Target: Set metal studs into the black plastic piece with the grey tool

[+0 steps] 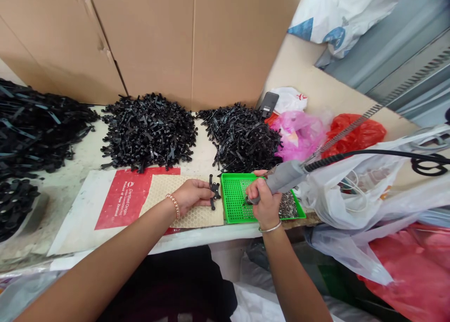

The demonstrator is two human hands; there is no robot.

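Observation:
My left hand [191,195] pinches a small black plastic part [214,190] above a beige honeycomb mat [197,216]. My right hand [265,200] is wrapped round a grey electric screwdriver [284,176], whose tip points down over a green perforated tray [235,195]. A heap of small metal screws [288,205] lies in the tray's right end. A black cable [379,153] runs from the tool off to the right.
Piles of black plastic parts [149,130] [242,137] [35,125] lie along the back of the table, against cardboard boxes [158,36]. Pink [298,132], red [355,134] and white plastic bags [369,186] crowd the right side. A red-and-white sheet [123,195] lies under the mat.

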